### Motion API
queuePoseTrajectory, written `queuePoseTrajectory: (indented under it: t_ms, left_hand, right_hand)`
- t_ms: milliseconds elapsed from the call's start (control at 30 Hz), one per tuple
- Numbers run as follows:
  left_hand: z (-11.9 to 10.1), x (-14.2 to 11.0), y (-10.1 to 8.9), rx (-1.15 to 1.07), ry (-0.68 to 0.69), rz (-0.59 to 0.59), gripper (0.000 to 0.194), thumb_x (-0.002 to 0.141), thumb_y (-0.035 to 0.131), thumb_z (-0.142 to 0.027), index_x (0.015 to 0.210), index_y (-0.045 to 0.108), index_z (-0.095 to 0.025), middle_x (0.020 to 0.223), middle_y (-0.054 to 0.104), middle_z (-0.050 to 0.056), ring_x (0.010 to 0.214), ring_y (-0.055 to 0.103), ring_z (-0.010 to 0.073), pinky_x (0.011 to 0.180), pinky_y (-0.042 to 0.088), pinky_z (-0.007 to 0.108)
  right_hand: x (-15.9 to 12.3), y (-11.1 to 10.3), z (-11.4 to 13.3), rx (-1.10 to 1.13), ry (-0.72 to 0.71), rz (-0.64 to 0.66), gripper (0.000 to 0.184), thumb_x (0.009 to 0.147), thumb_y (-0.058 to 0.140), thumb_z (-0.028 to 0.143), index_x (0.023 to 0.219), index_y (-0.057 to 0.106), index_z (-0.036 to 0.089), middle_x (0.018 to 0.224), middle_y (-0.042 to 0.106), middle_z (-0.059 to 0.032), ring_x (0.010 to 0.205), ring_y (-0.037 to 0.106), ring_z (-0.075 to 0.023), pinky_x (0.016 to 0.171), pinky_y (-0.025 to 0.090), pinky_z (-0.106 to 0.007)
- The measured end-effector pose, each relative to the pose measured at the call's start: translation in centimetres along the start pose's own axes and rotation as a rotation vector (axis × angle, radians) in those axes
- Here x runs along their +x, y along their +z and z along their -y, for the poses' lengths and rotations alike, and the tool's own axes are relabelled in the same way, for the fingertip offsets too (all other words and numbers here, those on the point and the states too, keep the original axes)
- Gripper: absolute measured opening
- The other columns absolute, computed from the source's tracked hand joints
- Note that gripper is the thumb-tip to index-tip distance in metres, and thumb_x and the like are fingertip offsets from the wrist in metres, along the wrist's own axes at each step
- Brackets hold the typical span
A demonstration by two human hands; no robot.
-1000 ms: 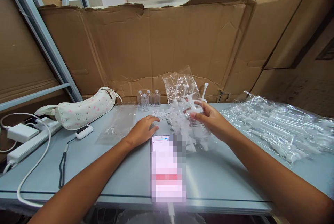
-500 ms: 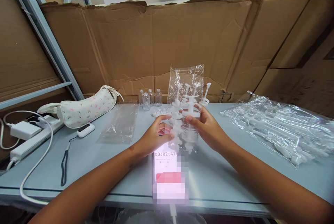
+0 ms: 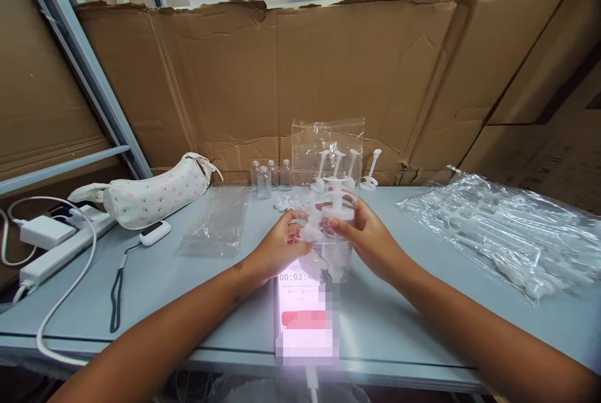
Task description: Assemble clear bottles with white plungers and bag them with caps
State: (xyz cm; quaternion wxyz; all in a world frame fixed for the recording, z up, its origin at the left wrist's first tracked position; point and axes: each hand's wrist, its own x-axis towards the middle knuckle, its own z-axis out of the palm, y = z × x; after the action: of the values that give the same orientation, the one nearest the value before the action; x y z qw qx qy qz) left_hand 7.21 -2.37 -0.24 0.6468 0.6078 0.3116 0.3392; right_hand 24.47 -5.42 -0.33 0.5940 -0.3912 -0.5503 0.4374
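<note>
A clear plastic bag [image 3: 307, 140] stands upright between my hands, with white plastic parts [image 3: 310, 228] and a clear, white-topped cylinder [image 3: 337, 218] inside. My left hand [image 3: 284, 237] pinches the bag's left side by the small white parts. Wrapped round its right side, my right hand [image 3: 366, 228] has its thumb on the front against the cylinder. The far fingertips are partly hidden behind the bag. Several white stemmed pieces with round bases stand behind it; one stemmed piece [image 3: 372, 168] shows to its right. A lit phone [image 3: 303, 303] lies below my hands.
Several small clear bottles [image 3: 263, 183] and loose white bits [image 3: 282, 204] are at the back. A flat clear bag [image 3: 213, 221] and patterned pouch [image 3: 157, 193] lie left, near a power strip [image 3: 61, 259] with cables. A large bag of clear pieces [image 3: 507, 234] lies right.
The clear bag has spread wider and flatter, its left edge moving left. The white-topped cylinder inside sits slightly lower. Both hands keep their hold and have barely moved.
</note>
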Motion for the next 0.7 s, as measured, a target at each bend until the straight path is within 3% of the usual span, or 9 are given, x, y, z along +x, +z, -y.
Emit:
queuePoseTrajectory:
  t_ms: [133, 333, 567, 700]
  left_hand:
    - [-0.1, -0.1, -0.3, 0.036, 0.019, 0.015, 0.037, 0.076, 0.064, -0.018, 0.11, 0.048, -0.02, 0.094, 0.064, 0.006, 0.085, 0.062, 0.0163, 0.078, 0.046, 0.032]
    - [-0.1, -0.3, -0.7, 0.058, 0.034, 0.005, 0.033, 0.081, 0.06, -0.023, 0.112, 0.048, -0.019, 0.084, 0.061, 0.002, 0.074, 0.062, 0.0142, 0.073, 0.046, 0.031]
    - [-0.3, -0.4, -1.2, 0.16, 0.096, -0.027, 0.029, 0.084, 0.058, -0.027, 0.11, 0.051, -0.02, 0.11, 0.057, 0.009, 0.089, 0.062, 0.0165, 0.08, 0.05, 0.034]
    - [-0.3, -0.5, -1.5, 0.155, 0.091, 0.003, 0.035, 0.083, 0.061, -0.032, 0.113, 0.049, -0.02, 0.114, 0.057, 0.01, 0.092, 0.062, 0.0188, 0.083, 0.051, 0.038]
  right_hand:
    - [0.3, -0.6, -0.1, -0.021, 0.003, -0.024, 0.047, 0.076, 0.07, 0.04, 0.118, 0.05, 0.029, 0.119, 0.062, -0.0063, 0.099, 0.063, -0.0228, 0.084, 0.052, -0.039]
    - [0.7, -1.2, -0.4, 0.007, 0.014, -0.038, 0.046, 0.076, 0.07, 0.041, 0.116, 0.05, 0.029, 0.113, 0.064, -0.0055, 0.093, 0.065, -0.0221, 0.084, 0.052, -0.04]
    - [0.7, -1.3, 0.0, 0.037, 0.075, -0.053, 0.052, 0.073, 0.073, 0.041, 0.117, 0.048, 0.031, 0.11, 0.065, -0.0047, 0.092, 0.067, -0.024, 0.079, 0.054, -0.04]
    - [0.6, -1.1, 0.2, 0.042, 0.128, -0.045, 0.058, 0.071, 0.074, 0.044, 0.121, 0.046, 0.03, 0.109, 0.065, -0.0072, 0.093, 0.067, -0.0261, 0.081, 0.054, -0.042]
